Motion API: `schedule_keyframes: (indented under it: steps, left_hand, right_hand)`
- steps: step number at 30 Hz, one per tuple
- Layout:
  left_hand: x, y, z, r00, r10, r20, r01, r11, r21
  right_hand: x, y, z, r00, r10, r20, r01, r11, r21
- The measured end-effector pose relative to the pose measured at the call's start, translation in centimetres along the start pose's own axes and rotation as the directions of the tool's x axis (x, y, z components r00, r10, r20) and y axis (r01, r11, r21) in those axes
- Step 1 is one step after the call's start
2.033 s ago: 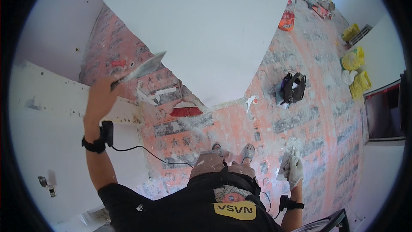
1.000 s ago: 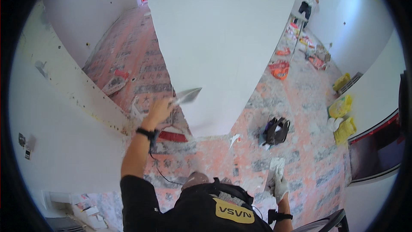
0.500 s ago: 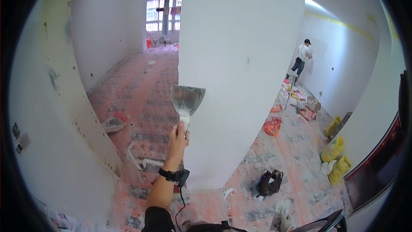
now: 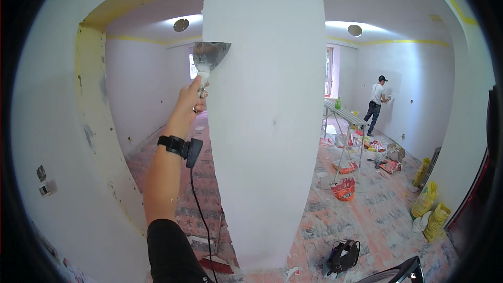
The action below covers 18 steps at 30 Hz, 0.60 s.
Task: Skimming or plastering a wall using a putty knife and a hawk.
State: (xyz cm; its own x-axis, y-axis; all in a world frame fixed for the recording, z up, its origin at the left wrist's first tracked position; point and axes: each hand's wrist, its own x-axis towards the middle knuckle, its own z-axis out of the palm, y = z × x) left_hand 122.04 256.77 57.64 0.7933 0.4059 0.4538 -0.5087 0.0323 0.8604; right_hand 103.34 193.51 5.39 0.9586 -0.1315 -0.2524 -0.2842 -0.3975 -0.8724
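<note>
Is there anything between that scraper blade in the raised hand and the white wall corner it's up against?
Nothing visible. The left hand holds the scraper up high, and its blade edge sits right at the corner of the white wall, with no object between them.

The left hand [image 4: 190, 96] grips a putty knife [image 4: 208, 60], blade up against the white wall [image 4: 264, 126] edge; a co-worker [image 4: 377, 102] stands far right.

The left hand [image 4: 191, 94] holds a putty knife [image 4: 208, 57] raised against the left edge of a wall pillar [image 4: 264, 126]. Right of the pillar, farther back, a trestle [image 4: 346, 120] stands on the floor [image 4: 367, 215]; behind it a person [image 4: 376, 102] faces the far wall. A bag [image 4: 343, 256] lies near the pillar's foot.
</note>
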Motion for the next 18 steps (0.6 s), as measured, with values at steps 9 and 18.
schedule_keyframes:
  steps: [9,18]
  left_hand:
    - [-6.0,-7.9,-2.2,0.988,-0.099,-0.121,0.123,0.970,0.209]
    - [2.6,3.5,4.1,0.999,-0.036,0.024,0.034,0.996,0.080]
  right_hand:
    - [2.1,1.7,-1.1,0.981,0.184,0.069,-0.186,0.982,0.024]
    - [4.4,3.9,0.0,0.974,0.220,0.056,-0.223,0.973,0.059]
